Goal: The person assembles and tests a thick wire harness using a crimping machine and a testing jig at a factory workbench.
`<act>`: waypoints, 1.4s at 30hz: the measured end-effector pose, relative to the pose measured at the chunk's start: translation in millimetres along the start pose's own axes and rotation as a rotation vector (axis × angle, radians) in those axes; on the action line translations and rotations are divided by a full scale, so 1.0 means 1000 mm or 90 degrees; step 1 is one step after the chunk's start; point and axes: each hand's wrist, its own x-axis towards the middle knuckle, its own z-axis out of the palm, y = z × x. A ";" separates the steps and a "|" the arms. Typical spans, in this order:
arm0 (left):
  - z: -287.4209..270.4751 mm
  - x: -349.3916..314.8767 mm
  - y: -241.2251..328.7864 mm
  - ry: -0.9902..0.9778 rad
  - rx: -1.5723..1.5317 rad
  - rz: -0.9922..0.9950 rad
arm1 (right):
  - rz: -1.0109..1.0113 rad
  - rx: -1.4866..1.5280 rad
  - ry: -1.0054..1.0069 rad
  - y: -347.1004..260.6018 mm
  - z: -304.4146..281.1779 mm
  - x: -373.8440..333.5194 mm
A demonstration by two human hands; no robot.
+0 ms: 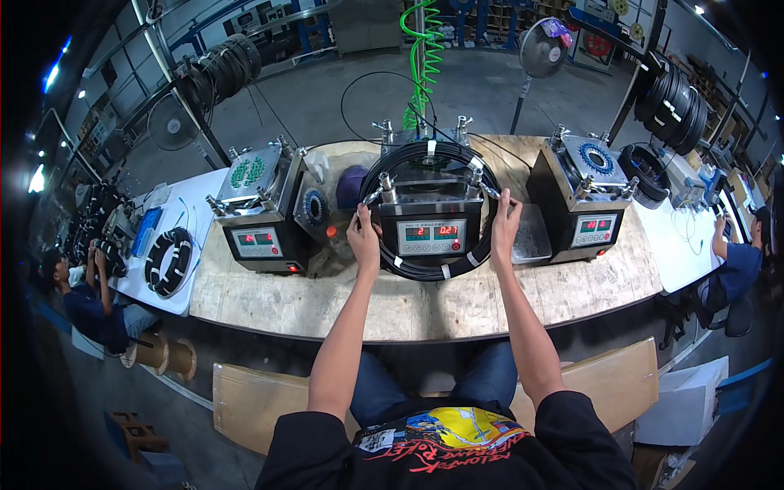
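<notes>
Coil of black cable [420, 271], bound at intervals with white bands, is held before the middle machine [430, 235], whose lit panel with red digits shows through the ring; the left grip [364, 237] grasps the coil at its left side, fingers bent; the right grip [505, 229] grasps it opposite, at the right side; whether the coil's lower edge touches the wooden surface [490, 298] I cannot tell; to the left stands another machine [265, 245], green pieces [247, 171] set on its top plate; to the right, a third machine [563, 196] carries a blue ring [600, 159] on top; a clear tray [531, 237] lies near the right grip, and a bottle's orange cap [332, 233] shows near the left grip; farther left, a second banded coil [167, 260] lies on a white surface [122, 282], beside which a co-worker [90, 306] sits.
</notes>
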 end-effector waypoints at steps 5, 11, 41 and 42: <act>0.000 -0.006 -0.008 0.078 -0.005 0.005 | 0.015 -0.017 -0.056 -0.008 0.000 -0.005; 0.002 -0.004 -0.006 0.072 -0.003 -0.010 | -0.087 -0.020 -0.019 0.003 0.006 0.000; 0.002 -0.008 -0.003 0.075 -0.034 -0.026 | 0.103 0.186 -0.143 0.012 -0.013 -0.027; 0.003 -0.009 -0.003 0.062 -0.020 -0.009 | 0.103 0.187 -0.141 0.015 -0.015 -0.027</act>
